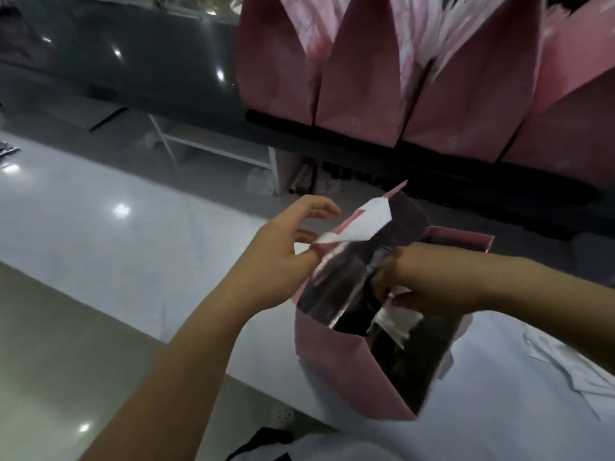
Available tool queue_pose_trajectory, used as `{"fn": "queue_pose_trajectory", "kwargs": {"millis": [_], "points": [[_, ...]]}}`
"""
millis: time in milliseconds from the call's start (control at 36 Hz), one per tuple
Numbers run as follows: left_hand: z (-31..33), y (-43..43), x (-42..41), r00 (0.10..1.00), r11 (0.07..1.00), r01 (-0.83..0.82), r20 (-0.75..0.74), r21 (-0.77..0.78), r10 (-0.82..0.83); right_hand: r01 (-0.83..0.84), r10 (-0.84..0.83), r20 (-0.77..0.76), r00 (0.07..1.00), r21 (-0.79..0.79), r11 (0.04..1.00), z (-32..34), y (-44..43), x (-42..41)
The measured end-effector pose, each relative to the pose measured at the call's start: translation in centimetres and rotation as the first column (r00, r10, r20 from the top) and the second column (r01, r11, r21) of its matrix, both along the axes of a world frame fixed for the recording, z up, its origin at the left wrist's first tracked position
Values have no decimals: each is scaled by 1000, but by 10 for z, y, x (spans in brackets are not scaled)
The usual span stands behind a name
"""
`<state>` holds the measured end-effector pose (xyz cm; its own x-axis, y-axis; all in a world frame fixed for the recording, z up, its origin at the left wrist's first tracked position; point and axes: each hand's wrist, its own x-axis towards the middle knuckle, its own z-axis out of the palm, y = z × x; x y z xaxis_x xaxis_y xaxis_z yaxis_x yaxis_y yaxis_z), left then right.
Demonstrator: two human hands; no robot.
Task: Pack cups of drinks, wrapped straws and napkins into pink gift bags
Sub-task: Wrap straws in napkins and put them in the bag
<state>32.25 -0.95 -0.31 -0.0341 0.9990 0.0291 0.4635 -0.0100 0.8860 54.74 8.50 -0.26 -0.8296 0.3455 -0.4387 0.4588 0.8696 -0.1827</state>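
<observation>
Left hand pinches white paper; right hand inside pink bag.

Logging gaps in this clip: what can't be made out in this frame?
Head view only.
- Contents of the open pink gift bag: hidden by dark interior and the right hand.
- Fingers of the right hand: motion-blurred, grip unclear.
- The white sheet pinched by the left hand: blurred; napkin or bag flap unclear.
- The back row of pink bags: tops cut by the upper edge.
</observation>
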Motion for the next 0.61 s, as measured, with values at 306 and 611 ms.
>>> {"fn": "queue_pose_trajectory", "kwargs": {"millis": [306, 611], "points": [[-19, 7, -29, 981, 999, -32, 189, -36, 39, 50, -17, -151, 988, 221, 974, -49, -5, -65], [-27, 17, -41, 975, 1000, -7, 221, -19, 11, 191, -188, -68, 980, 49, 980, -39, -5, -47]]}}
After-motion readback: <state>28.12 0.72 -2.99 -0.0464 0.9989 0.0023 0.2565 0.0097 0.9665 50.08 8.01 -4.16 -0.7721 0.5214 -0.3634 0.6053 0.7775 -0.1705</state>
